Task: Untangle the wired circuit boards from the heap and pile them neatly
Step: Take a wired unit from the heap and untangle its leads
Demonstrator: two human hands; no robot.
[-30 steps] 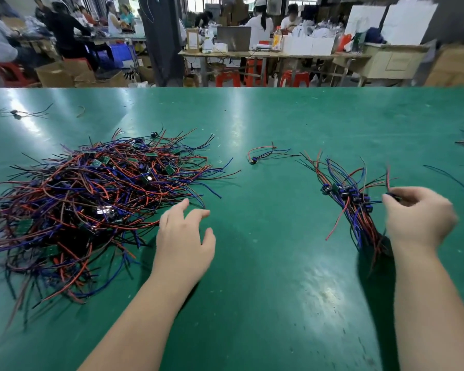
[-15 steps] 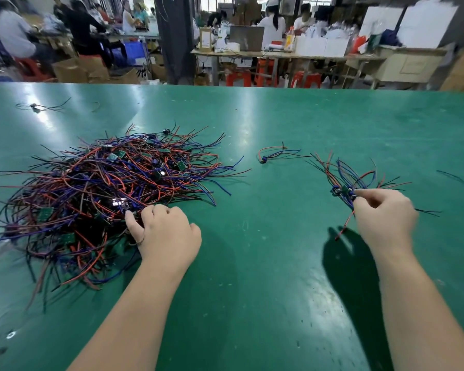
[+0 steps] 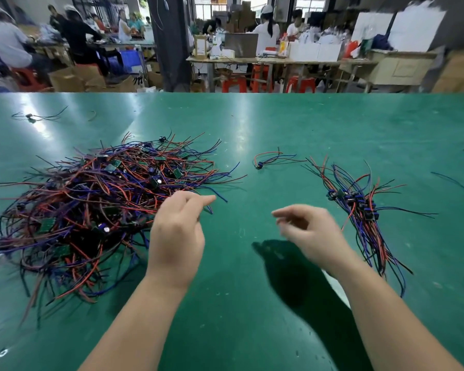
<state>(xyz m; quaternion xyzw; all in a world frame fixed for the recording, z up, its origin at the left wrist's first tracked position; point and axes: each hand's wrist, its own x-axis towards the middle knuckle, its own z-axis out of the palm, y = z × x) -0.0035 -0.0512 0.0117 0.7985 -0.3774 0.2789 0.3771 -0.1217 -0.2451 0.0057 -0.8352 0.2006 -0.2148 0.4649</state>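
A big tangled heap of wired circuit boards, small green boards with red, blue and black wires, lies on the left of the green table. My left hand hovers at the heap's right edge with its fingers curled. Wire ends lie just under its fingertips, and whether it pinches one is unclear. On the right lies the sorted pile, its boards side by side and wires trailing. My right hand, blurred by motion, is left of that pile with fingers apart and nothing in it.
A single wired board lies between heap and pile, farther back. Another stray one sits at the far left. Loose wires reach in from the right edge. Beyond the table, people work at benches with boxes and red stools.
My left hand has lifted off the heap and moved right to its edge. My right hand has let go of the sorted pile and swung left toward the middle.
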